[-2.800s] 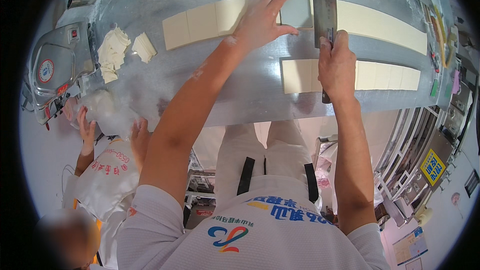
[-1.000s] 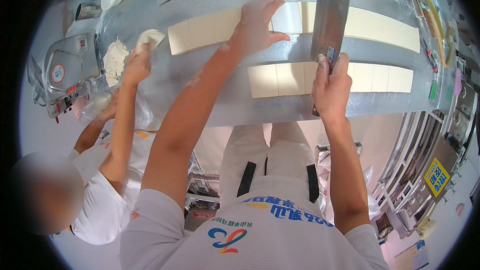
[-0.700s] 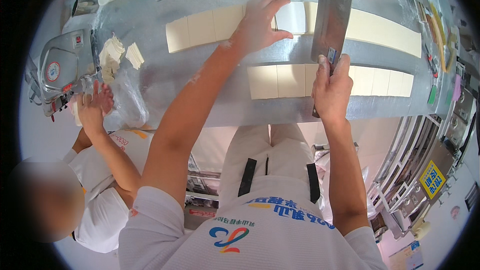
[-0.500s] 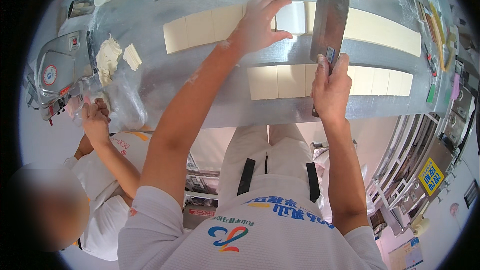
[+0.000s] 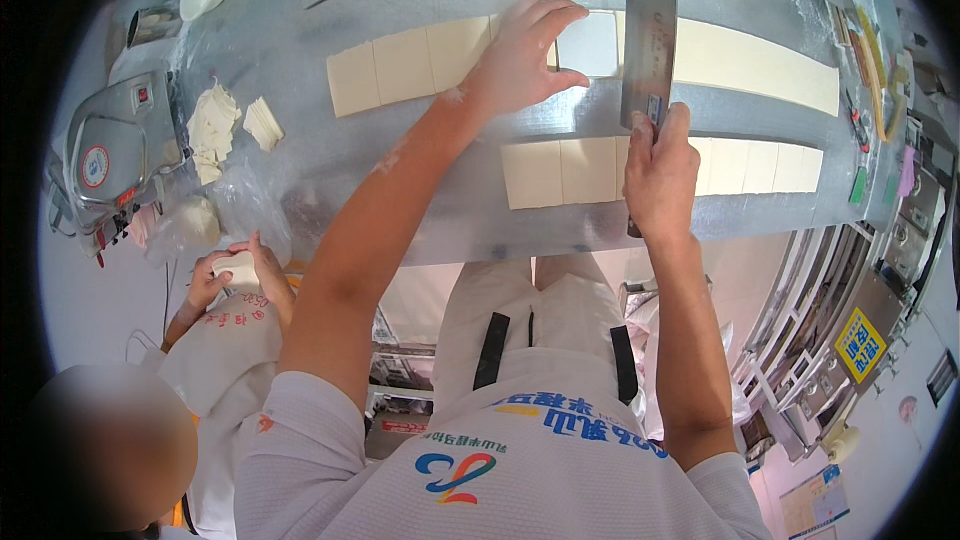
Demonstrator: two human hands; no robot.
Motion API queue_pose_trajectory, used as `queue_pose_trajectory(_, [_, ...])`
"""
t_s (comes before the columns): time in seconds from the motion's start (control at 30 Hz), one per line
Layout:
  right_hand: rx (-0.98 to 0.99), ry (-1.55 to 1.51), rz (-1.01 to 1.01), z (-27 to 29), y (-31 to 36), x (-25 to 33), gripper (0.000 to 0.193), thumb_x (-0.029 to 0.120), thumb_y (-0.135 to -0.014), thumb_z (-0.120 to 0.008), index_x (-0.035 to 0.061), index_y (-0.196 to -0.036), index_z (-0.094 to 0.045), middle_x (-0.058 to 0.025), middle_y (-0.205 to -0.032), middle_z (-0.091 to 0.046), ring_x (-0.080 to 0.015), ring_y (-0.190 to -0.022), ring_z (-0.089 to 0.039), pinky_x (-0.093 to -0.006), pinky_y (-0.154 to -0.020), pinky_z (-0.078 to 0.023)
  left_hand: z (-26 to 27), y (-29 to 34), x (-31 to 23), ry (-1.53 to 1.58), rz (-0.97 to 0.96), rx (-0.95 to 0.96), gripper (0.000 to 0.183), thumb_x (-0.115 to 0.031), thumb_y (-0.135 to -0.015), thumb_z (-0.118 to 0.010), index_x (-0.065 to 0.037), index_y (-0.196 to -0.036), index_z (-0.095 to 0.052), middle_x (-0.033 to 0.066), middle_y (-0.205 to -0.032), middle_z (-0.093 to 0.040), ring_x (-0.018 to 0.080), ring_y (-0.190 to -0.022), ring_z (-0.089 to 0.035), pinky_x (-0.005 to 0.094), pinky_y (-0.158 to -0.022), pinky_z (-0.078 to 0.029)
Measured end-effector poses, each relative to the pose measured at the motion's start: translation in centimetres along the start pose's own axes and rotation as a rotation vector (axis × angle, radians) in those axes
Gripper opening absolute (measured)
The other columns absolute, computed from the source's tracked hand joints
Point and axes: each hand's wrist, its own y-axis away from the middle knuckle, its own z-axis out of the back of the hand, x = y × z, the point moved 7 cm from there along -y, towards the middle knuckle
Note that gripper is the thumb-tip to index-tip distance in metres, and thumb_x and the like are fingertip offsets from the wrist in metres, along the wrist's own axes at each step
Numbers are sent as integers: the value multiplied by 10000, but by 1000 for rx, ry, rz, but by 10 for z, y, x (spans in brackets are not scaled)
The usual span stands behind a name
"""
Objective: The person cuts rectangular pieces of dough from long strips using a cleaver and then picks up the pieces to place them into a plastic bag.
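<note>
Right hand (image 5: 660, 175) wrapped round the cleaver (image 5: 650, 45); left hand (image 5: 520, 55) spread, beside a pale-grey square (image 5: 590, 45) in line with the far dough row (image 5: 755, 65), on the steel table (image 5: 460, 215). Advisable: blade square across dough, fingertips clear. Count: one cleaver, one pale-grey square, two dough rows; near dough row (image 5: 535, 175) partly hidden, pieces uncounted.

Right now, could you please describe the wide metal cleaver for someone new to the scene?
On the grey metal table, find the farther row of flat, cream-coloured dough. Crossing it in view is the wide metal cleaver, held in the person's right hand. Unlike the pale dough, it is a dark-grey, rectangular blade.
</note>
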Motion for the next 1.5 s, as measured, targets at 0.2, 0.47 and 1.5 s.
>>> queue_pose_trajectory(0.2, [9, 70, 23, -1, -9, 4, 194, 71, -1077, -574, -27, -1026, -415, -327, -696, -617, -542, -650, -642, -560, -574, -477, 1, -1, 0, -5, -8, 3, 816, -278, -734, -972, -109, -1448, -614, 94, -1465, -627, 354, -1362, -533, 464, -1173, -450])
queue_pose_trajectory(0.47, [13, 102, 22, -2, -19, 8, 195, 79, -1073, -580, -33, -1041, -423, -353, -715, -625, -576, -691, -646, -593, -593, -479, 2, -1, 0, 13, -20, -12, 810, -261, -724, -972, -98, -1433, -616, 96, -1450, -635, 361, -1346, -542, 466, -1160, -453])
queue_pose_trajectory(1.5, [155, 210, -125, -27, -39, 1, 201, 100, -1084, -537, -62, -1108, -420, -379, -863, -689, -588, -831, -687, -616, -730, -562, 1, -3, 0, 37, 18, 0, 709, -213, -731, -944, -94, -1372, -666, 62, -1458, -640, 341, -1349, -545, 455, -1162, -446])
